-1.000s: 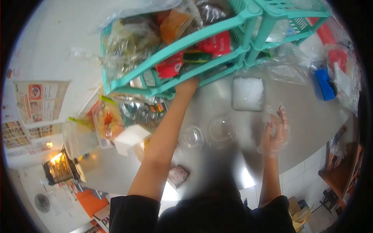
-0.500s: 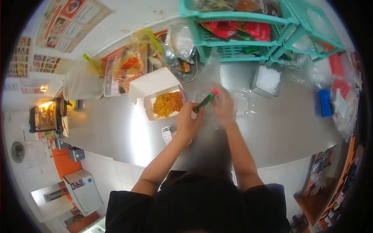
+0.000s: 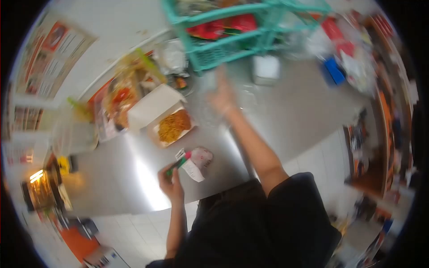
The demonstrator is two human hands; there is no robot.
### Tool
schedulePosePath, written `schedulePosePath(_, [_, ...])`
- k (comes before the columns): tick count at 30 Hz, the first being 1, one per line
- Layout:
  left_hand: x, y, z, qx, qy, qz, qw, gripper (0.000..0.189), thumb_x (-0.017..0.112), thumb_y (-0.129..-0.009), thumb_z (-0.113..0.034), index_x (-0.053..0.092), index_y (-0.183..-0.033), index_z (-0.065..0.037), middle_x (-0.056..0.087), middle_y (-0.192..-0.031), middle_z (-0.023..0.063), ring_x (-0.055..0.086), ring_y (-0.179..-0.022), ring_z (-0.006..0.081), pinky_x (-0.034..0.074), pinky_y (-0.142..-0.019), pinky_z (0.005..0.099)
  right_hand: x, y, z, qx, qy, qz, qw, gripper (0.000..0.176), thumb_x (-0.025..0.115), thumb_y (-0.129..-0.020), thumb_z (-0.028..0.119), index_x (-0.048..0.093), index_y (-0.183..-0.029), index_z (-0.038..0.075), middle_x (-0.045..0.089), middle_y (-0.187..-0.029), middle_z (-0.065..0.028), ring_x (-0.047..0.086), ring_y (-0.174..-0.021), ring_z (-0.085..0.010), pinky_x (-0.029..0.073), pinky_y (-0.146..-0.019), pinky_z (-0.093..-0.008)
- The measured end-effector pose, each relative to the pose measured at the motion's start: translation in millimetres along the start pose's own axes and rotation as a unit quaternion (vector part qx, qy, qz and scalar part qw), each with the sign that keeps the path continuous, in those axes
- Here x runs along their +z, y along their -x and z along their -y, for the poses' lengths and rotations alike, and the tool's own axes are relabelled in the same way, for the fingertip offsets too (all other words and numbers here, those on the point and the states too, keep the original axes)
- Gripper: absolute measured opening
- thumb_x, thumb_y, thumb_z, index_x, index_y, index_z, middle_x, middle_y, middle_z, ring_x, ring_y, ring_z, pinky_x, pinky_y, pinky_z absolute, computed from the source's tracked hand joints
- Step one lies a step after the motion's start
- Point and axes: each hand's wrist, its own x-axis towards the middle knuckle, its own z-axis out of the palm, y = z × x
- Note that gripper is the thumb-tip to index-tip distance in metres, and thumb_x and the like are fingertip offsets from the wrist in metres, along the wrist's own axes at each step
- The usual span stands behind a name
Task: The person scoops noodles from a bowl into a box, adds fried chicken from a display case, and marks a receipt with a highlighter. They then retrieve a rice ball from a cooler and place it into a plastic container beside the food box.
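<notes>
My left hand point(image 3: 172, 183) is closed round a green marker point(image 3: 179, 163) with a pink end, low over the steel counter. Beside the marker lie a white slip point(image 3: 193, 171) and a small pinkish packet point(image 3: 202, 157). My right hand point(image 3: 222, 94) is stretched out toward the green basket rack, blurred, its fingers apart; a faint clear plastic thing lies beneath and around it. An open white box point(image 3: 150, 106) with yellow noodles point(image 3: 170, 128) and a browned piece of food point(image 3: 182, 119) stands between my hands and the bags at the back.
A green basket rack point(image 3: 228, 41) stands at the back. A metal container of white stuff point(image 3: 266, 69), a blue object point(image 3: 334, 71) and plastic bags point(image 3: 357, 71) are on the right. Trays of bagged food point(image 3: 120, 96) line the back left of the steel counter point(image 3: 304, 105).
The view has turned and shifted. My left hand has moved down toward the counter's front edge with the marker. My right hand has moved away from the marker, toward the rack. The packet now shows.
</notes>
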Motion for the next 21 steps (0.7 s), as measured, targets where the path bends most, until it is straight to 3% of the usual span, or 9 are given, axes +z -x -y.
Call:
schedulePosePath(3, [-28, 16, 4, -0.051, -0.024, 0.013, 0.998, 0.018, 0.060, -0.085, -0.003, 0.054, -0.101, 0.002, 0.059, -0.094, 0.0082, 0.056, -0.083, 0.0142, 0.046, -0.076, 0.0252, -3, 110, 59, -0.094, -0.220, 0.315, 0.918, 0.072, 0.066, -0.070, 0.013, 0.034, -0.135, 0.004, 0.045, -0.130, -0.0191, 0.038, -0.125, -0.0334, 0.032, -0.103, -0.0395])
schedulePosePath(7, [-48, 10, 16, 0.058, -0.040, 0.145, 0.987, 0.021, 0.060, -0.086, -0.007, 0.054, -0.104, 0.001, 0.058, -0.099, 0.0079, 0.055, -0.084, 0.0147, 0.045, -0.075, 0.0251, 2, 202, 92, -0.145, -0.186, 0.281, 0.930, 0.053, 0.066, -0.073, 0.022, 0.050, -0.121, 0.006, 0.055, -0.112, -0.0180, 0.054, -0.105, -0.0317, 0.042, -0.092, -0.0379])
schedulePosePath(9, [-46, 7, 11, 0.100, -0.046, 0.222, 0.969, 0.024, 0.059, -0.087, -0.010, 0.054, -0.108, 0.001, 0.057, -0.104, 0.0088, 0.054, -0.089, 0.0158, 0.044, -0.079, 0.0268, -5, 207, 112, -0.001, -0.177, 0.331, 0.927, 0.037, 0.066, -0.074, 0.026, 0.057, -0.103, 0.005, 0.062, -0.092, -0.0147, 0.062, -0.088, -0.0284, 0.047, -0.077, -0.0368])
schedulePosePath(10, [-41, 9, 6, 0.109, -0.027, 0.220, 0.969, 0.031, 0.057, -0.089, -0.015, 0.050, -0.114, 0.001, 0.053, -0.112, 0.0099, 0.051, -0.098, 0.0180, 0.041, -0.086, 0.0302, 3, 215, 111, -0.027, -0.195, 0.216, 0.956, 0.029, 0.068, -0.074, 0.029, 0.057, -0.086, 0.005, 0.062, -0.076, -0.0098, 0.063, -0.075, -0.0259, 0.048, -0.067, -0.0350])
schedulePosePath(12, [-33, 15, -8, 0.150, -0.022, 0.237, 0.959, 0.050, 0.050, -0.092, -0.027, 0.035, -0.132, 0.000, 0.037, -0.132, 0.0147, 0.036, -0.123, 0.0251, 0.027, -0.103, 0.0388, -11, 214, 124, 0.023, -0.261, 0.143, 0.954, 0.025, 0.068, -0.075, 0.025, 0.057, -0.085, 0.006, 0.063, -0.080, -0.0096, 0.063, -0.079, -0.0236, 0.048, -0.070, -0.0332])
schedulePosePath(14, [-40, 18, 9, 0.175, -0.002, 0.290, 0.941, 0.054, 0.050, -0.092, -0.027, 0.029, -0.134, 0.001, 0.033, -0.135, 0.0159, 0.034, -0.124, 0.0271, 0.025, -0.104, 0.0401, -13, 223, 133, 0.073, -0.360, 0.012, 0.930, 0.019, 0.069, -0.075, 0.021, 0.058, -0.081, 0.008, 0.062, -0.081, -0.0077, 0.062, -0.079, -0.0190, 0.048, -0.071, -0.0298])
schedulePosePath(17, [-41, 37, 16, 0.168, 0.000, 0.331, 0.929, 0.072, 0.057, -0.087, -0.029, 0.017, -0.137, 0.003, 0.025, -0.137, 0.0209, 0.030, -0.127, 0.0312, 0.019, -0.107, 0.0423, -8, 247, 137, 0.099, -0.305, -0.048, 0.946, 0.017, 0.068, -0.077, 0.021, 0.058, -0.080, 0.008, 0.062, -0.080, -0.0085, 0.061, -0.077, -0.0189, 0.048, -0.070, -0.0305])
schedulePosePath(19, [-48, 44, 45, 0.279, -0.023, 0.308, 0.909, 0.082, 0.065, -0.079, -0.030, 0.017, -0.136, 0.004, 0.026, -0.134, 0.0235, 0.027, -0.127, 0.0331, 0.017, -0.108, 0.0418, 2, 265, 130, 0.080, -0.309, -0.022, 0.947, 0.017, 0.067, -0.079, 0.023, 0.058, -0.079, 0.008, 0.059, -0.075, -0.0076, 0.058, -0.071, -0.0173, 0.047, -0.066, -0.0307])
schedulePosePath(21, [-58, 47, 65, 0.257, -0.093, 0.358, 0.893, 0.077, 0.070, -0.071, -0.024, 0.026, -0.127, 0.005, 0.033, -0.123, 0.0237, 0.032, -0.119, 0.0359, 0.026, -0.101, 0.0433, 2, 279, 129, 0.103, -0.293, 0.041, 0.950, 0.017, 0.065, -0.081, 0.023, 0.058, -0.078, 0.007, 0.057, -0.069, -0.0075, 0.053, -0.063, -0.0154, 0.046, -0.062, -0.0311])
